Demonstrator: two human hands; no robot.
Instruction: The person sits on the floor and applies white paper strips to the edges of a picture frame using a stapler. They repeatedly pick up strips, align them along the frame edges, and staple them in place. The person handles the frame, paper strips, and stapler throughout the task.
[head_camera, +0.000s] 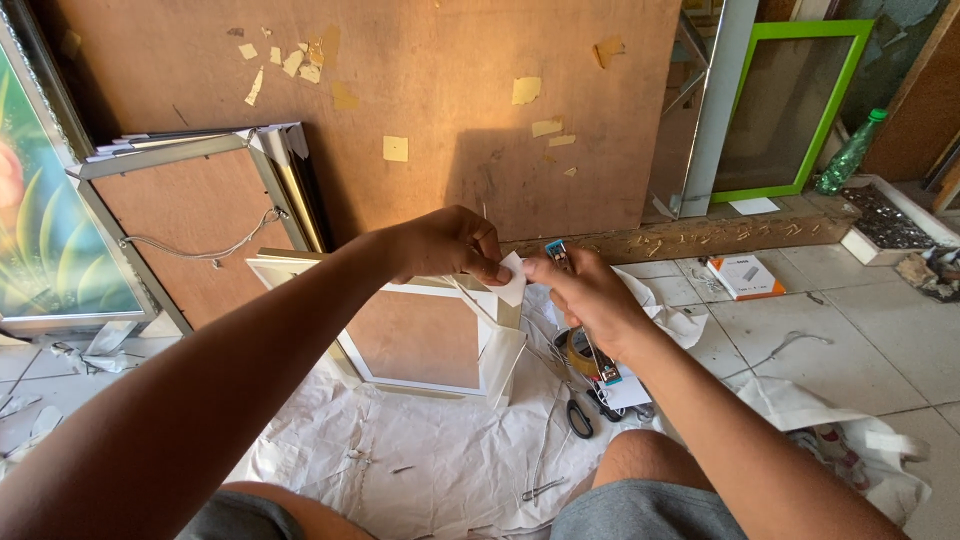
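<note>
My left hand pinches a small white piece of paper between thumb and fingers, just above the corner of a white picture frame that stands face-down on the floor. My right hand touches the other edge of the same paper and also grips a slim tool with a blue tip, which sticks up from the fist. Both hands meet over the frame's top right corner. White corner wrapping hangs on that corner.
Black-handled scissors and a tape roll lie on crumpled white paper by my knees. Framed pictures lean on a brown board at left. A green frame, green bottle and orange-white box are at right.
</note>
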